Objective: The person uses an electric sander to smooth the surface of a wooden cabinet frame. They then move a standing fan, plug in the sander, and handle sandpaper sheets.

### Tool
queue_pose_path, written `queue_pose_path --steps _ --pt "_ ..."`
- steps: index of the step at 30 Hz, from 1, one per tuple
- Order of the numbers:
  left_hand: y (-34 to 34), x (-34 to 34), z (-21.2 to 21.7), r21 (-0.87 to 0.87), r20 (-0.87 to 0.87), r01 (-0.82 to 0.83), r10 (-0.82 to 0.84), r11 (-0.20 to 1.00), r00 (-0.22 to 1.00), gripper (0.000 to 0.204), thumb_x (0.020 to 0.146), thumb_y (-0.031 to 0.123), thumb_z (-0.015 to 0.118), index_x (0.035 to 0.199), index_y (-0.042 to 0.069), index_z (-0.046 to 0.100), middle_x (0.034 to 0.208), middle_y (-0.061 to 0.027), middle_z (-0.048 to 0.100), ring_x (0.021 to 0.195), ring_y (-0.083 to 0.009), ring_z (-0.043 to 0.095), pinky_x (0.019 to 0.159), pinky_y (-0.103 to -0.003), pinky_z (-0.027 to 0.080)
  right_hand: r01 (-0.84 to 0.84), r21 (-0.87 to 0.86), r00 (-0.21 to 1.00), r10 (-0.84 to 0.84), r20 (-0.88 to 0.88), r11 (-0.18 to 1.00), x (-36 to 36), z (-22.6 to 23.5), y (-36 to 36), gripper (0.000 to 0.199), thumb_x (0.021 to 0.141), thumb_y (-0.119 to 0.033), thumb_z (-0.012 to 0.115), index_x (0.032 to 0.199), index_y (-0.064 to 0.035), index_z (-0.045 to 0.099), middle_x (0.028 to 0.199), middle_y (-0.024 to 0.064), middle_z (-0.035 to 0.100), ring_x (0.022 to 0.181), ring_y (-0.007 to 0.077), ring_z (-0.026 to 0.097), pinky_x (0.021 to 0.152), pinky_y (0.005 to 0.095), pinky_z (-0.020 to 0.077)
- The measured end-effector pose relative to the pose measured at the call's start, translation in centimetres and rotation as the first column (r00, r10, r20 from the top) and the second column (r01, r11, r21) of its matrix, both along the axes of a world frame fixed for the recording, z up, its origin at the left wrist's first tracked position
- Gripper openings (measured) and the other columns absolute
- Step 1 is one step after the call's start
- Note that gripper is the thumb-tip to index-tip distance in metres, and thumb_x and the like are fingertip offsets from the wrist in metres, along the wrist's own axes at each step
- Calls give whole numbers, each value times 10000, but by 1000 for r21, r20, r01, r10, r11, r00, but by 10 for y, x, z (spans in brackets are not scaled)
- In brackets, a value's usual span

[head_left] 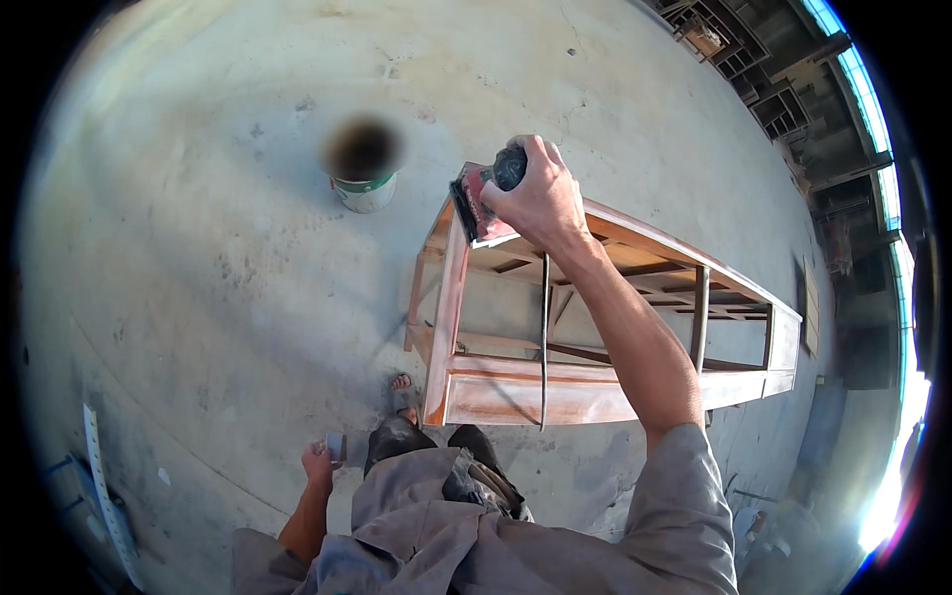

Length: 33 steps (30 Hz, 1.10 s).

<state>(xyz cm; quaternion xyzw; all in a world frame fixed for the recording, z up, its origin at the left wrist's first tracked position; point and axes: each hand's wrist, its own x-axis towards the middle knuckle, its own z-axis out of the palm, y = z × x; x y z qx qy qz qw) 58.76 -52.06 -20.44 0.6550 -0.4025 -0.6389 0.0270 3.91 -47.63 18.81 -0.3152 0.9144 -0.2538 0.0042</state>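
My right hand [551,198] is wrapped round the black knob of a handheld power sander [472,205], which has a reddish, dusty body. The sander rests against the near-left top corner of a long wooden furniture frame [540,399], partly brown and partly whitish with dust. A dark cord [543,337] hangs down in front of the frame, near the sander. Low at my left side, my left hand [317,462] grips a small flat grey-blue block [336,446], perhaps a sanding pad; its exact kind cannot be made out.
A white and green bucket [365,193] stands on the concrete floor [218,268] beyond the frame, with a dark blurred spot across its top. Stacked wooden frames [783,109] line the far right. A pale perforated metal strip [107,486] stands at the lower left.
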Motion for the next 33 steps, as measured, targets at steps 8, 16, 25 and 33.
queue_pose_path --steps 8,16,25,33 --pt "5 10 -3 10 17 -67 67 998 998 461 832 -69 525 1289 -33 482 1159 -158 565 947 -291 639 671 -415 641 228 138 972 -233 21 964 -68 -12 3 614 718 -357 715 1198 -27 523 1176 208 550 1080 365 598 899 443 509" --pt "-27 -37 11 -27 -5 -30 30 999 1000 469 844 -54 506 1311 -16 485 1178 -167 572 954 -305 642 673 -410 635 111 38 993 -112 29 993 -43 -17 -26 570 756 -316 694 1184 -3 488 1168 240 519 1091 411 563 886 481 515" --pt "-10 -36 -6 -118 92 -53 64 992 994 503 814 -66 513 1312 -11 470 1229 -190 560 937 -300 637 607 -453 609 285 16 958 -284 -35 958 -119 -24 118 582 709 -351 712 1145 -7 538 1139 212 557 1041 388 610 857 459 523" --pt "70 -30 2 -159 209 -13 47 987 977 418 867 31 520 1281 0 468 1047 -183 569 854 -317 630 576 -498 591 468 69 883 -469 -7 881 -220 -16 324 625 695 -380 726 1162 -11 534 1133 208 567 1049 387 607 878 450 516"
